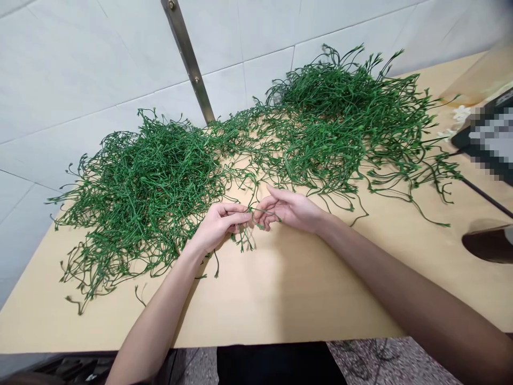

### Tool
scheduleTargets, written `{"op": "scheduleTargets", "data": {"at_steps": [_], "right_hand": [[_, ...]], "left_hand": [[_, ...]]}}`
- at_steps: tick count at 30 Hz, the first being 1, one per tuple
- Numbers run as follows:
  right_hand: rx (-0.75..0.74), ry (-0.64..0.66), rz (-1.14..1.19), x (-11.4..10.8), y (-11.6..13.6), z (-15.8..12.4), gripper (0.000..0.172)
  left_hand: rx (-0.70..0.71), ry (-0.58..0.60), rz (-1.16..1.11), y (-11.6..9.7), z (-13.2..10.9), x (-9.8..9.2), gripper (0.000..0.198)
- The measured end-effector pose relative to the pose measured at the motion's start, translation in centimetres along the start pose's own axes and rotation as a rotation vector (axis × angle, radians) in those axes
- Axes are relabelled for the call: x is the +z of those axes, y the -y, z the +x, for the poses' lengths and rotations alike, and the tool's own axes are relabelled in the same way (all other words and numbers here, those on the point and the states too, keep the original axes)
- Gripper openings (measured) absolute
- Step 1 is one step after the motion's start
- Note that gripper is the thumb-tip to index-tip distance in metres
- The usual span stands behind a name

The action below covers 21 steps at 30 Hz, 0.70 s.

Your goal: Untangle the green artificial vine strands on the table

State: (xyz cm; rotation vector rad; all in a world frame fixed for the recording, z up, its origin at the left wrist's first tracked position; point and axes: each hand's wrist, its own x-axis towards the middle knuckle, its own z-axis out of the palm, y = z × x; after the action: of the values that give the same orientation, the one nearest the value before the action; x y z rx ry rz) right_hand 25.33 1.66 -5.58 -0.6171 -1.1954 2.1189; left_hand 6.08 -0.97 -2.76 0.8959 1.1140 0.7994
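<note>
Two big heaps of thin green plastic stems lie on a pale wooden table (280, 299): one heap at the left (140, 187), the other at the back right (344, 117). Between them, near the table's middle, my left hand (220, 222) and my right hand (290, 208) meet. Both pinch the same small green stem sprig (256, 214), which hangs down a little between the fingertips. The left fingers are curled round it; the right thumb and fingers close on its other end.
A white tiled wall with a slanted metal strip (188, 59) stands behind the table. At the right edge lie a dark device (489, 139), a black cable (484, 195), small white pieces (460, 113) and a dark rounded object (487, 243).
</note>
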Motion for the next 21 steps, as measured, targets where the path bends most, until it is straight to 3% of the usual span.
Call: {"op": "scheduleTargets", "data": {"at_steps": [3,8,13,21], "right_hand": [[0.048,0.002,0.022,-0.1,0.0,0.0,0.057],[-0.008,-0.036,-0.263,0.5,0.1,0.0,0.04],[0.042,-0.133,-0.436,1.5,0.0,-0.1,0.037],[0.031,-0.028,-0.303,0.4,0.2,-0.1,0.039]], "left_hand": [[0.031,0.051,0.044,0.3,0.2,-0.4,0.025],[0.049,0.08,0.106,0.4,0.0,-0.5,0.032],[0.08,0.106,0.254,-0.3,-0.5,0.1,0.03],[0.116,0.105,0.246,0.3,-0.1,-0.4,0.028]]}}
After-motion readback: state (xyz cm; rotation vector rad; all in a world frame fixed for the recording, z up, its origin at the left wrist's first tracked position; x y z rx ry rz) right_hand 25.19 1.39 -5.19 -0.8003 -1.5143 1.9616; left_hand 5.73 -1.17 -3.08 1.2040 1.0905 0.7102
